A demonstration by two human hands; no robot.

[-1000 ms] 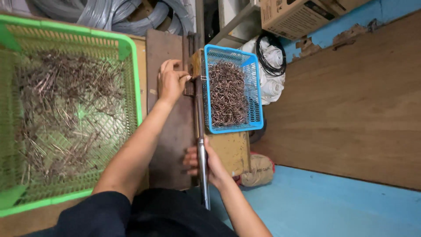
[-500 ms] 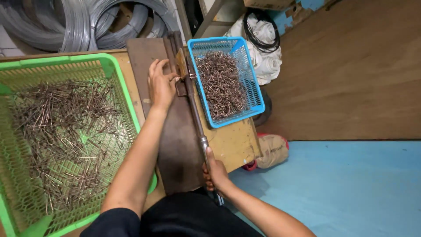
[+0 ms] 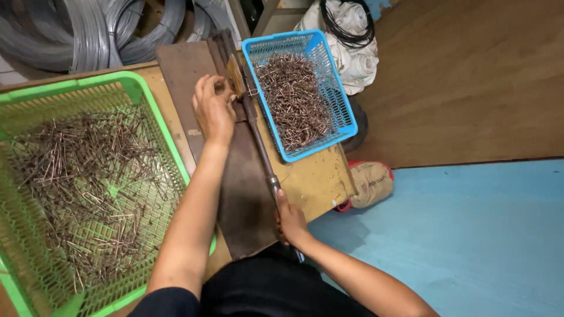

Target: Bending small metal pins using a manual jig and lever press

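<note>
Both hands are on a hand-worked bending tool fixed to a dark metal plate (image 3: 244,199). The left hand (image 3: 212,110) is curled, fingertips pinching something small against the head of the tool (image 3: 236,82); what it holds is too small to make out, though it is likely one wire piece. The right hand (image 3: 289,220) is closed around the near end of the long lever handle (image 3: 261,149), which runs straight away from that hand up to the left hand's fingertips.

Left of the left forearm sits a green basket (image 3: 154,117) with many straight and loosely looped wire pieces (image 3: 82,182) spread thin over its mesh bottom. Just right of the left hand, beyond the lever, a blue basket (image 3: 341,100) holds a thick heap of bent wire hooks (image 3: 294,105).

Judging by the two baskets, a good share is already bent and heaped in the blue one, while a large scatter in the green one is not yet worked. Coils of grey wire (image 3: 88,35) lie beyond the left hand.
</note>
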